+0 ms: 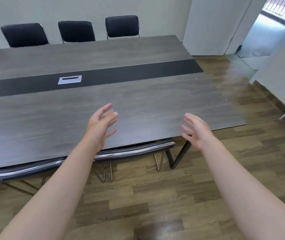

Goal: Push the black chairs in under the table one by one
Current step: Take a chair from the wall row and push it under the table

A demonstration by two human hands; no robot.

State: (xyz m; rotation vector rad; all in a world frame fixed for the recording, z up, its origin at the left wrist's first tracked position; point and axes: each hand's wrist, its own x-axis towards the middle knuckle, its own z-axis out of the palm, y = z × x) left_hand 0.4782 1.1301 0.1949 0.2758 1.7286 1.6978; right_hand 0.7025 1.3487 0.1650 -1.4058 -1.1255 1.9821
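- Bright and even throughout, with soft, diffuse indoor light.
- Strongest daylight entering from the doorway (pixel 266 32) at upper right, blown out to pale blue-white.
- Glare streaking across the wooden floor (pixel 225 70) just below that opening, plus a faint sheen on the table (pixel 138 101).
- Thin highlights along the chrome chair rail (pixel 133 150) at the near edge.
- Shadows weak, barely marked beneath the tabletop.
- Wide-angle bending of straight lines toward the edges.
- Slight softness overall; fingertips (pixel 109 105) mildly blurred.
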